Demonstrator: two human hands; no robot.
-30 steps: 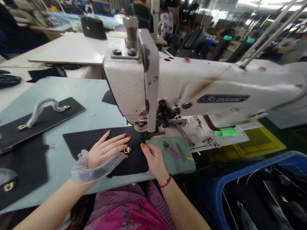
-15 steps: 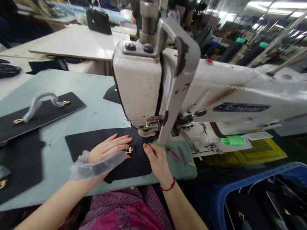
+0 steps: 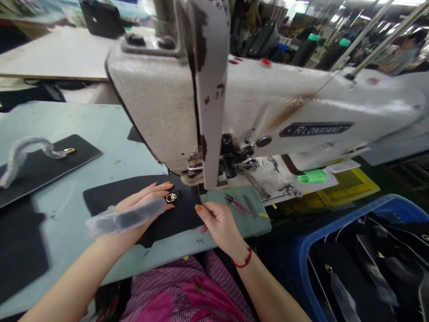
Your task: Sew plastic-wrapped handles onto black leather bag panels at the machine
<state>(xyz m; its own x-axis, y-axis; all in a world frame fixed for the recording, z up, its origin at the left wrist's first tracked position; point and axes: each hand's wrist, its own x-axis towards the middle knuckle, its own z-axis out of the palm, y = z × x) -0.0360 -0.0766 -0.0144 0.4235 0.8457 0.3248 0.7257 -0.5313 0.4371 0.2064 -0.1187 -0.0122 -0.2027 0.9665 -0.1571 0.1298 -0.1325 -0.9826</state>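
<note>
A black bag panel (image 3: 182, 214) lies on the pale green sewing table, its far right edge beneath the needle area of the sewing machine (image 3: 150, 94). My left hand (image 3: 142, 199) rests on it with fingers stretched out flat, passing under the plastic-wrapped handle (image 3: 127, 219). A gold handle fitting (image 3: 171, 197) shows beside the fingertips. With thumb on top and fingers curled, my right hand (image 3: 219, 221) pinches the panel's right edge. Just right of that hand are thread snips (image 3: 237, 205) with a pink grip and a grey blade-like strip (image 3: 250, 206).
Another black panel with a wrapped handle (image 3: 30, 152) lies at the left, near a dark panel (image 3: 22, 246). A blue bin (image 3: 304, 255) full of black bag pieces stands at the lower right. Behind it sits a yellow crate (image 3: 351, 183). A black bag (image 3: 102, 20) stands on the white table behind.
The view has turned to the right, so most things appear further left. My right hand sits slightly lower along the panel's edge. The left hand stays flat on the panel.
</note>
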